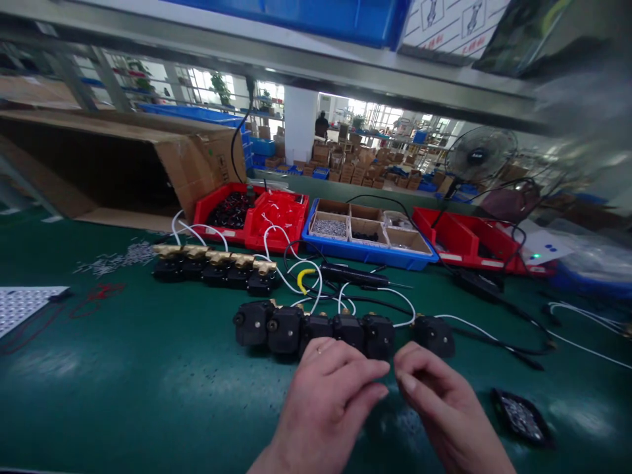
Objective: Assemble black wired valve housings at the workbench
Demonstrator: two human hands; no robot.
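Note:
My left hand (330, 398) is over the green bench, just in front of a row of black valve-actuator-like housings (285, 330). Its thumb and forefinger are a little apart, and nothing shows between them. Beside it, my right hand (442, 401) is curled with thumb and forefinger pinched together. Whatever that pinch may hold is too small or hidden to make out. A separate black housing (433, 336) with a white cable lies just beyond the right hand. Behind the row is a second group of black housings with brass fittings (217, 257). The left hand partly covers the middle housings.
A black dish of small metal parts (522, 416) lies at right. Behind the housings are a black electric screwdriver (355, 275), a blue divided tray (365, 253) and red bins (276, 217). An open cardboard box (197, 161) stands at left. A metal shelf (296, 62) overhangs the bench.

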